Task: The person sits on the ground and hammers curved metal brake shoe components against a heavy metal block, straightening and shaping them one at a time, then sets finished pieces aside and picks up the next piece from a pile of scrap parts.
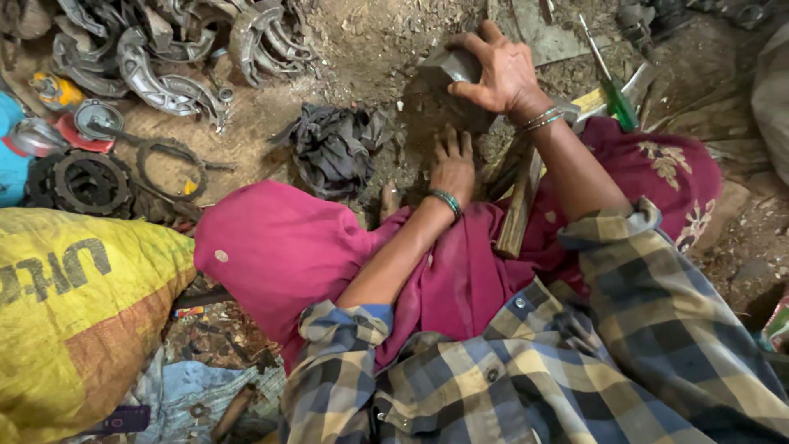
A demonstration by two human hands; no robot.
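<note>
My right hand (497,72) grips the top of a dark, greasy metal block (448,70) that stands on the dirt floor ahead of me. My left hand (452,164) rests just below it, fingers pressed flat against the block's lower side (427,115). Both wrists wear bangles. A wooden hammer handle (518,210) lies across my magenta-clad lap, under my right forearm. I cannot see what is beneath my left palm.
A dark rag (333,148) lies left of the block. Curved metal brake shoes (164,57) pile at top left, with sprockets and rings (82,181) beside them. A yellow sack (74,304) fills the lower left. A green-handled screwdriver (612,86) lies at upper right.
</note>
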